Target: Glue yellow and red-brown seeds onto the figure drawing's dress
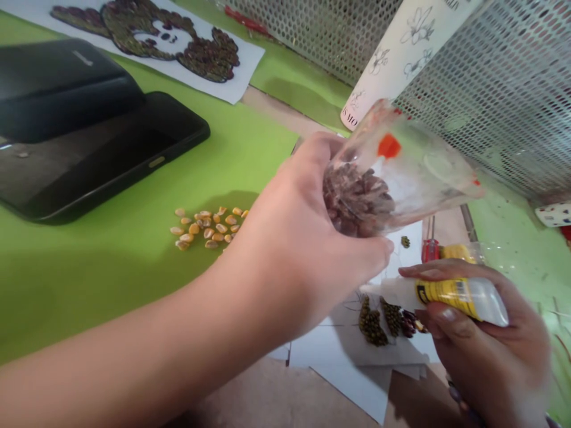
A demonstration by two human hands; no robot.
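My left hand (307, 232) is wrapped round a clear plastic bag (428, 166) with an orange mark, lifted above the table. Dark reddish-brown beans (357, 199) lie bunched inside it. Between the thumb and fingers of my right hand (486, 333) is a glue bottle (450, 297) with a yellow label, its nozzle pointing left. Below the hands lies white paper (321, 342) with drawn lines. Patches of green beans (372, 324) and a few dark red ones cover part of it. My left hand hides some of the paper.
Loose corn kernels (207, 229) lie on the green surface (134, 279). A black phone (169, 137) is at the left. Behind are a finished-looking bean picture (209, 56), a white flower-printed cylinder (401, 53) and a perforated metal panel (499, 83). A red-handled tool (430, 249) lies at the right.
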